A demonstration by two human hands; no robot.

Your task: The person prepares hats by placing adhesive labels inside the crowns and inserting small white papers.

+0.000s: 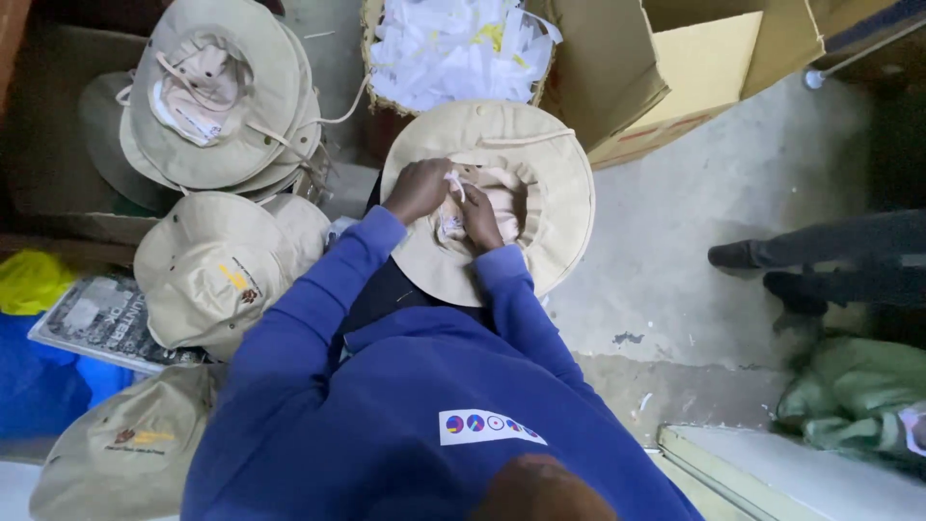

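Dim, soft light, slightly blurred.
We saw deep shadow in the corners, no glare, and wide-angle bending at the edges.

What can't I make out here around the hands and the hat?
Head view only:
- White slip at the left hand: too small to identify.
- Right hand fingertips: sunk in the upturned hat.
- Hat's near brim: covered by blue sleeves.
- Stacked hats: count unclear, overlapping.

I see matt beige cloth brimmed hat (540, 164) | white crumpled paper scraps (453, 48) in woven basket (370, 39) | plain brown cardboard box (666, 77) | rough grey concrete floor (714, 193) | soft blue fleece sleeves (318, 309)
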